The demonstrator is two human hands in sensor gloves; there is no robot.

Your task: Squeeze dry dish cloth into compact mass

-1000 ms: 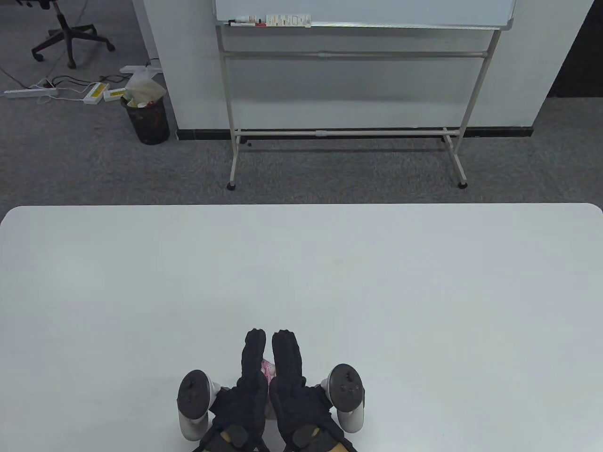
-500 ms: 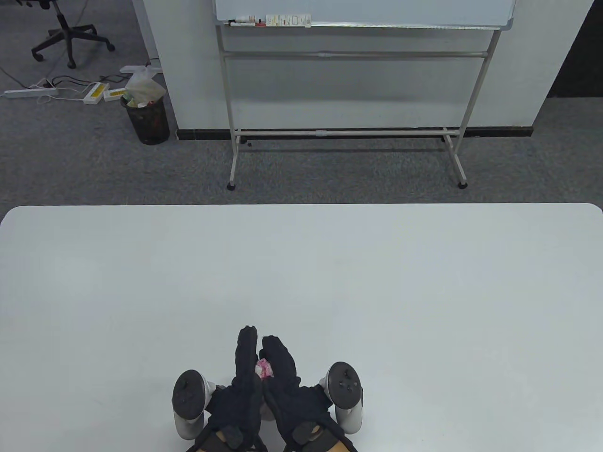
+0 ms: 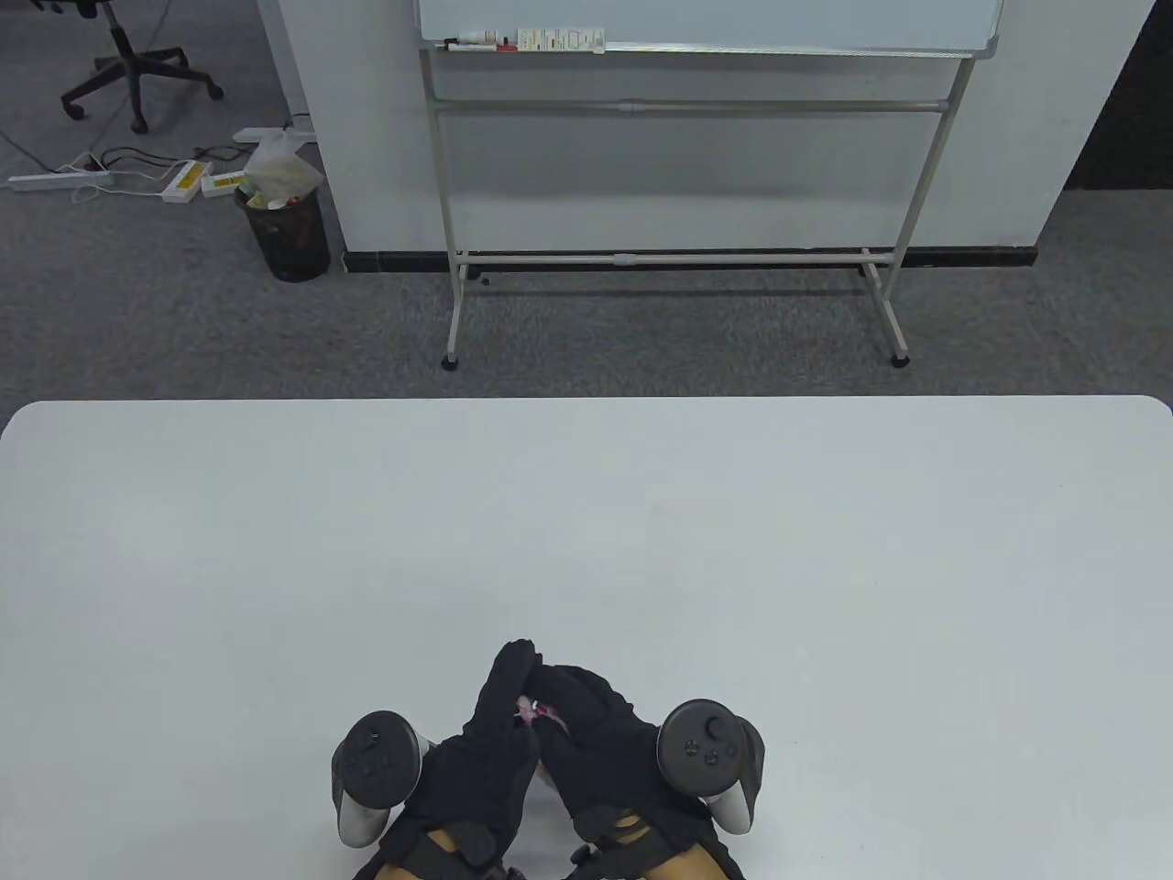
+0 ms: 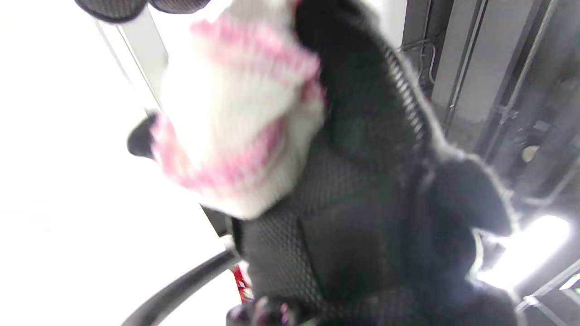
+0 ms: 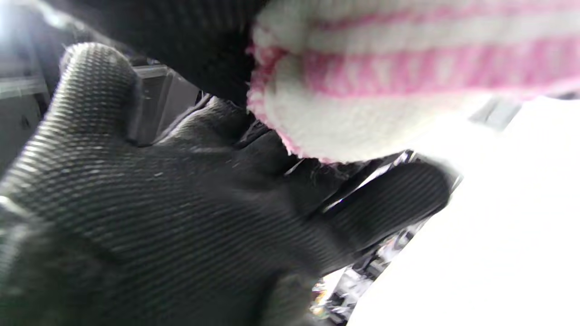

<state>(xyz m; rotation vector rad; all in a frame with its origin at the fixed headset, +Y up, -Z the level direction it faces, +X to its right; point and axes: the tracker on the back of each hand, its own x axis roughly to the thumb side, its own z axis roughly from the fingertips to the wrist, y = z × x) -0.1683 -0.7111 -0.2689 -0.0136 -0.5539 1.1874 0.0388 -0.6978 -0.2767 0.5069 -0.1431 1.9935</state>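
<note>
Pink-and-white striped knit, the cloth (image 3: 529, 708) sits bunched between both palms near the table's (image 3: 586, 513) front edge, only a sliver showing from above. Left hand (image 3: 490, 742) stands on edge, fingers straight and pressed against the cloth; right hand (image 3: 596, 738) curls over it from the other side, fingertips meeting the left's at the top. Left wrist view: cloth (image 4: 235, 113) as a rounded wad against the right glove's mesh palm, blurred. Right wrist view: wad (image 5: 398, 77) at the top, left palm below and beside it. Both hands hold the cloth, grip narrow and closed around it. Whether it touches the table cannot be told. Judged step: the squeeze itself, well along, the cloth already a lump. Next move likely calls for even inward pressure from both palms, stray edges tucked in so the wad does not spring loose on release. Writing: a strip of labels and markers on the whiteboard (image 3: 706, 23) tray, too small to read; yellow labels on floor boxes (image 3: 188, 181), unreadable; no brand visible on gloves or trackers
</note>
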